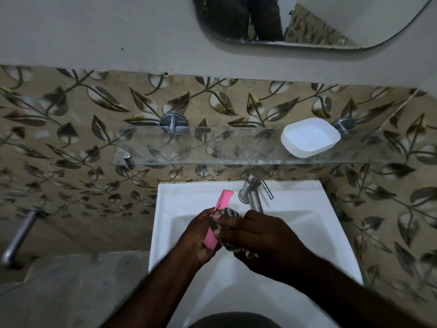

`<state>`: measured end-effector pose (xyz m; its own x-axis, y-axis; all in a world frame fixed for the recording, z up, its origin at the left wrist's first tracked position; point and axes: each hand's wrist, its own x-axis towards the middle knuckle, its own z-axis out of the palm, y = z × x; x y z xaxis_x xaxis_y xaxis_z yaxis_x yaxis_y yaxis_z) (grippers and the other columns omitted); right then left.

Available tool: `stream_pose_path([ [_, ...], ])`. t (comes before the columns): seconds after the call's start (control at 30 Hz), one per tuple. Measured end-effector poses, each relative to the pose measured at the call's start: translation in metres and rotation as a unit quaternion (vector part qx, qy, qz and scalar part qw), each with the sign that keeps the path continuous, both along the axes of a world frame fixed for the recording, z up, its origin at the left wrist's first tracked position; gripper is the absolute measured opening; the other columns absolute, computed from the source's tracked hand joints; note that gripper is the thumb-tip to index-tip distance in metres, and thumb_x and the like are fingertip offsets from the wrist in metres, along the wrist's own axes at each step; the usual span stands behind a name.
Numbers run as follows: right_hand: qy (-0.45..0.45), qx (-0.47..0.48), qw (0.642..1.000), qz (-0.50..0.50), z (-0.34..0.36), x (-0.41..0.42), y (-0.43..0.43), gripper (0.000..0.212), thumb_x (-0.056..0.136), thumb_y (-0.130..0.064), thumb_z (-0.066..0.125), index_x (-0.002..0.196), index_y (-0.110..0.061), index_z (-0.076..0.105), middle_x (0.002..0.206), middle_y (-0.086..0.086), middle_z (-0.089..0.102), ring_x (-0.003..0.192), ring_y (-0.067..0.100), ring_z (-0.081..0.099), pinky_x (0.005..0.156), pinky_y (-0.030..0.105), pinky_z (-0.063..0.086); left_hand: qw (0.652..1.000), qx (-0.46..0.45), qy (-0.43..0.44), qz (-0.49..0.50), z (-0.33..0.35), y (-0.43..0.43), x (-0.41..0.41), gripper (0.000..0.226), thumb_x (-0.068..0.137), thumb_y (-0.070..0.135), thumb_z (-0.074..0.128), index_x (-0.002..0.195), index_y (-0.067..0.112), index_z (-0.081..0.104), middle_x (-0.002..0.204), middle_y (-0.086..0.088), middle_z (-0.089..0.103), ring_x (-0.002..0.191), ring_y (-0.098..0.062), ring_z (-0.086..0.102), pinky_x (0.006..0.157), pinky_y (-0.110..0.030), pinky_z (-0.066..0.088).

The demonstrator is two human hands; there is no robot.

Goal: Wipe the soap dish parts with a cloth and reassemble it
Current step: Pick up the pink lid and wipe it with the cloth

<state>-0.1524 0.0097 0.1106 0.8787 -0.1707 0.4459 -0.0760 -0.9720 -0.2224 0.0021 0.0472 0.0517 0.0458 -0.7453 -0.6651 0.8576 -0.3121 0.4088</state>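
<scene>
From my seat, most of the striped cloth (pixel 230 214) is buried under the right hand (pixel 267 237); I see only scraps at its 11 and 7 o'clock. The left hand (pixel 196 235) covers the middle of the pink insert (pixel 218 216). The sink (pixel 165 209) runs off frame at 6 o'clock, the mirror (pixel 331 24) at 12.

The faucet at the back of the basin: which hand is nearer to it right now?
Right. The right hand, holding the striped cloth, sits just below the faucet spout. The left hand, gripping the pink soap dish part, is further to the left.
</scene>
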Motion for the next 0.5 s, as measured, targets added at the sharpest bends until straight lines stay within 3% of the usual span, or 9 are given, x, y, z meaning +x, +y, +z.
stream_pose_path([
  [0.07,-0.013,0.016,0.999,-0.032,0.003,0.002,-0.002,0.030,0.076,-0.009,0.075,0.105,-0.017,0.074,0.126,-0.002,0.066,0.076,0.020,0.060,0.063,0.029,0.053,1.000,-0.010,-0.001,-0.003,0.003,0.001,0.001,0.019,0.077,0.017,0.057,0.062,0.010,0.067,0.048,-0.001,0.054,0.040,-0.011,0.052,0.042,-0.018,0.041],
  [0.2,0.030,0.013,0.999,0.034,-0.008,0.003,0.011,0.023,0.087,-0.014,0.067,0.109,-0.018,0.072,0.129,-0.001,0.065,0.102,0.017,0.061,0.074,0.029,0.053,0.998,-0.018,-0.059,0.001,0.000,0.006,0.006,0.022,0.095,0.024,0.045,0.081,0.013,0.057,0.049,-0.001,0.063,0.040,-0.013,0.060,0.040,-0.021,0.049],
  [0.3,0.008,0.036,0.999,-0.007,-0.002,0.005,0.004,0.027,0.080,-0.011,0.074,0.106,-0.020,0.074,0.126,-0.004,0.067,0.088,0.017,0.063,0.070,0.028,0.053,0.996,-0.018,-0.083,0.002,0.009,0.004,0.005,0.014,0.079,0.022,0.059,0.085,0.009,0.057,0.051,-0.002,0.055,0.039,-0.013,0.051,0.040,-0.019,0.039],
  [0.4,-0.054,0.117,0.987,-0.097,0.004,0.011,-0.004,0.041,0.070,-0.003,0.080,0.109,-0.013,0.074,0.124,0.000,0.068,0.092,0.022,0.070,0.079,0.031,0.053,0.988,-0.012,-0.156,-0.005,0.014,0.001,0.005,0.011,0.091,0.022,0.056,0.090,0.012,0.060,0.048,0.002,0.057,0.036,-0.010,0.050,0.035,-0.015,0.035],
  [0.5,-0.014,0.071,0.997,-0.039,0.005,0.010,0.009,0.034,0.075,-0.008,0.072,0.109,-0.014,0.074,0.129,0.001,0.065,0.089,0.018,0.064,0.079,0.026,0.051,0.993,-0.034,-0.113,-0.005,0.015,0.004,0.007,0.008,0.092,0.015,0.052,0.086,0.011,0.055,0.046,0.001,0.057,0.034,-0.009,0.051,0.034,-0.014,0.039],
])
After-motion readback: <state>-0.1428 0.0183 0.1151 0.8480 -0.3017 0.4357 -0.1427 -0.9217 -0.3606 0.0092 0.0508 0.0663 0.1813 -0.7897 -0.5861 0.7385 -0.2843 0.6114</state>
